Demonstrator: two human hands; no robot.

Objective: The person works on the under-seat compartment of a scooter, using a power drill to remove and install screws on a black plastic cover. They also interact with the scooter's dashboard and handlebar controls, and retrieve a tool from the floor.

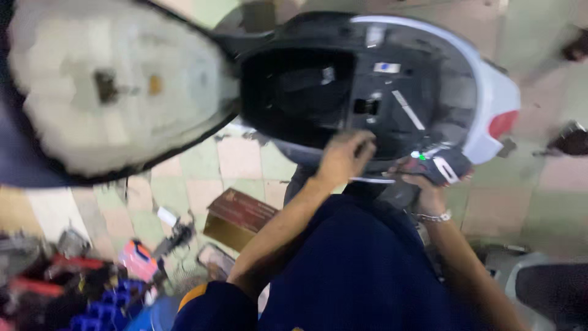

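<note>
Now, scooter seat [116,86] tipped up at upper left, baring the black storage tub [294,92] at centre; left hand [344,156] curled down on the tub's lower rim, seemingly steadying; right hand [425,184] closed around a dark power tool [444,167] just right, aimed at the bodywork

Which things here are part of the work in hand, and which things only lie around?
In hand:
- scooter body, seat raised
- open under-seat compartment
- left hand on its edge
- right hand holding a dark tool

Lying about:
- brown box on the tiled floor
- blurred pile of tools
</note>
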